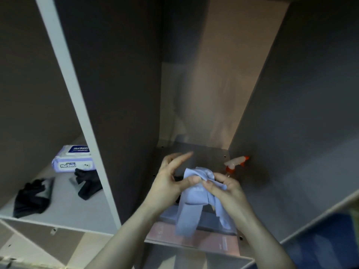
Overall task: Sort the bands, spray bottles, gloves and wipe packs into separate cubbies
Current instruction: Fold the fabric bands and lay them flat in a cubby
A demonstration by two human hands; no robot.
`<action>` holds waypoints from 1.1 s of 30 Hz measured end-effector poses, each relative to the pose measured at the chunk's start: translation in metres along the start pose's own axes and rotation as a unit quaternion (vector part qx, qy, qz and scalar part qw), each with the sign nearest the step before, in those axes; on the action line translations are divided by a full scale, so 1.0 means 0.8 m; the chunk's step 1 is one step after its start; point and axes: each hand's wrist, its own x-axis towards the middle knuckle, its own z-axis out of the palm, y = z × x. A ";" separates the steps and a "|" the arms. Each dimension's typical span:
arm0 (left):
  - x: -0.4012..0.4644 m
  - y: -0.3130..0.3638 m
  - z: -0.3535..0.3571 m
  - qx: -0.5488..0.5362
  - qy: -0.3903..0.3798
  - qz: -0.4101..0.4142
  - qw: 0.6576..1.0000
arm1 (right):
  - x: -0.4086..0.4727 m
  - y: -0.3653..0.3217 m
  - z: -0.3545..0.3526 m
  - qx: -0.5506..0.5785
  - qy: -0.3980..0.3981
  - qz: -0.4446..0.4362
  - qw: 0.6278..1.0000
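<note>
Holding a pale blue band [196, 199] over the floor of the middle cubby [206, 152], the left hand [171, 183] and right hand [225, 189] pinch its bunched top close together, loops dangling. A spray bottle [236, 164] stands just behind. The dangling loops could snag that bottle and tip it, or the band could land in its cubby, mixing the sorts.

- You are standing at a storage unit of tall grey cubbies [108, 94], with bare panels and open screw holes, more a supply or utility corner than a lived-in room.
- Cleaning stock fills it: a wipe pack [74, 159] and black gloves [32, 197] in the left cubby.
- A spray bottle [236, 164] stands in the middle cubby.
- The light is dim.
</note>
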 end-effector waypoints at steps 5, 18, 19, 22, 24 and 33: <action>0.004 0.009 0.000 -0.149 0.003 -0.032 0.988 | -0.007 -0.009 -0.004 -0.023 -0.029 0.034 0.999; 0.013 0.019 -0.005 -0.215 0.100 -0.022 0.971 | -0.019 -0.008 0.003 0.032 0.049 0.025 0.998; 0.014 0.020 -0.007 -0.208 0.110 -0.017 0.972 | -0.019 -0.010 0.006 0.015 0.086 0.018 0.996; 0.015 0.024 -0.014 -0.168 0.137 0.006 0.976 | -0.019 -0.014 0.013 0.003 0.133 0.007 0.991; 0.015 0.025 -0.017 -0.140 0.156 0.018 0.978 | -0.021 -0.021 0.016 0.008 0.141 0.010 0.990; 0.029 0.025 -0.031 -0.219 0.263 0.008 0.940 | -0.026 -0.025 0.000 0.092 0.161 0.079 0.979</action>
